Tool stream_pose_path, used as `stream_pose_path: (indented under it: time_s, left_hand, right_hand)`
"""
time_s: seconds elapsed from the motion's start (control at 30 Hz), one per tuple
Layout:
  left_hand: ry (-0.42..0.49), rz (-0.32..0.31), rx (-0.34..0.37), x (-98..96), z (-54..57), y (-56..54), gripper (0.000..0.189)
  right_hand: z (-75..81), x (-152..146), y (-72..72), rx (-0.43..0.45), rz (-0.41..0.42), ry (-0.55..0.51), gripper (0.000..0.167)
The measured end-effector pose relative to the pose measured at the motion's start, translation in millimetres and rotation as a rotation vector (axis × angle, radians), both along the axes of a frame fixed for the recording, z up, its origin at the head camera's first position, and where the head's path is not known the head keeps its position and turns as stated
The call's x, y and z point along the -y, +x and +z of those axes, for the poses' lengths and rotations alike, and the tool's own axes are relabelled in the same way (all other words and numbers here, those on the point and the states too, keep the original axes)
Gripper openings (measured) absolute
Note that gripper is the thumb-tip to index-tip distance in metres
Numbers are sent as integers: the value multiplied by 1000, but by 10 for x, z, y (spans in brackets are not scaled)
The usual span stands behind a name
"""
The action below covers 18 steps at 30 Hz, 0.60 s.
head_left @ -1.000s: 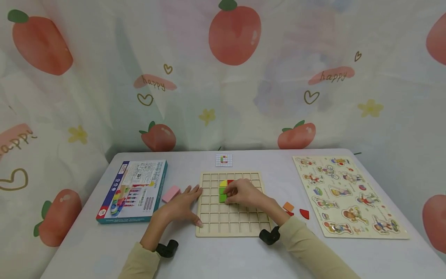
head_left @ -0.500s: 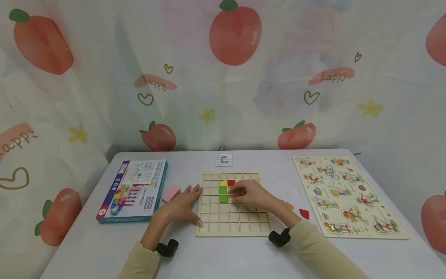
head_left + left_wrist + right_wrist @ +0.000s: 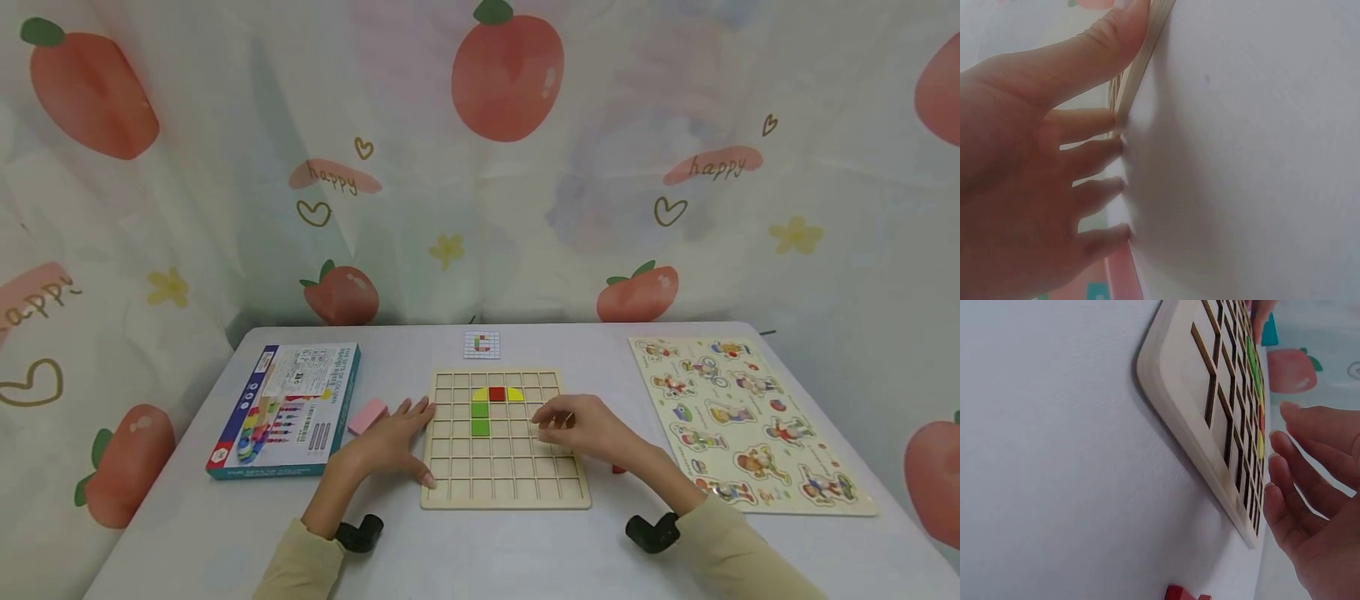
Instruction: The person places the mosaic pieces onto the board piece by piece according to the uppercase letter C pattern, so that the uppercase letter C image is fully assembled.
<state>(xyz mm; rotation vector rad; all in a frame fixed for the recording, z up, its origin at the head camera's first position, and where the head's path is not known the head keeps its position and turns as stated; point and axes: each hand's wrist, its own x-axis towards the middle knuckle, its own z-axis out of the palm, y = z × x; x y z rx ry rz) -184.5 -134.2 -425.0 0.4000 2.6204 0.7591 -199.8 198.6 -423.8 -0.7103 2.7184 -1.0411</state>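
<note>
The wooden grid board (image 3: pixel 506 494) lies on the table. In its upper cells are a red square (image 3: pixel 497 394) between two yellow rounded pieces, the left one (image 3: pixel 480 396) and the right one (image 3: pixel 514 394). Below the left yellow piece sit two green squares (image 3: pixel 480 427) in a column. My left hand (image 3: pixel 390 442) spreads its fingers, with thumb and fingertips right at the board's left edge. Over the board's right side hovers my right hand (image 3: pixel 581 425), its fingers loosely bent and nothing between them in the right wrist view (image 3: pixel 1316 481).
A pink block (image 3: pixel 368 416) lies left of the left hand, beside a boxed set (image 3: pixel 300 408). Behind the board is a small pattern card (image 3: pixel 482 345). A red piece (image 3: pixel 618 469) peeks out under the right forearm; a picture puzzle board (image 3: pixel 750 425) lies at right.
My right hand has drawn back rightward from the coloured pieces, uncovering the red square and the right yellow piece. Its forearm now covers the loose orange piece. My left hand has stayed put.
</note>
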Motion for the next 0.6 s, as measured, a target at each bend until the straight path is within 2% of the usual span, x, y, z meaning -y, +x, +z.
stream_pose_path:
  time_s: [0.17, 0.6]
  left_hand:
    - [-4, -4, -3, -2, -4, -4, 110]
    - [-15, 5, 2, -1, -20, -15, 110]
  right_hand:
    - [1, -191, 73, -32, -14, -1, 17]
    - [-29, -622, 241, -17, -92, 31, 18]
